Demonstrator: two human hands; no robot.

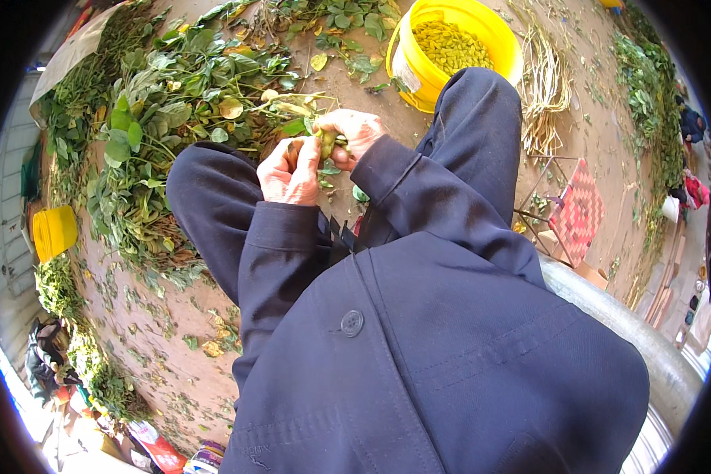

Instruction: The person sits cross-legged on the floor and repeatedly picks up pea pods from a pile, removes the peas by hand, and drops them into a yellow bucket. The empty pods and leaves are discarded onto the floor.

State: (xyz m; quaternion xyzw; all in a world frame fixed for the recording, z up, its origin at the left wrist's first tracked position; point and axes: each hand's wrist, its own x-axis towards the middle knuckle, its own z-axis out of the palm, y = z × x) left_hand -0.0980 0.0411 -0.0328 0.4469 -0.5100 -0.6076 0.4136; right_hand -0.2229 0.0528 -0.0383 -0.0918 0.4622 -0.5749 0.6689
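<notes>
In front of my knees, my left hand (290,173) and my right hand (354,136) are close together, pinching green bean pods (327,144) between the fingertips. A few pods show under the curled fingers of the right hand; its palm is hidden. Just beyond the hands, a pale stem with pods (293,106) reaches toward a heap of cut leafy bean plants (178,112). Past my right knee stands a yellow bucket (500,38), partly filled with loose green pods (450,47).
Right of the bucket lies a bundle of stripped stalks (542,89). A folding stool with a red woven seat (577,210) stands near a metal pipe (619,320). Another yellow bucket (54,233) is at far left. People (692,125) are at the picture's edges. Leaves litter the ground.
</notes>
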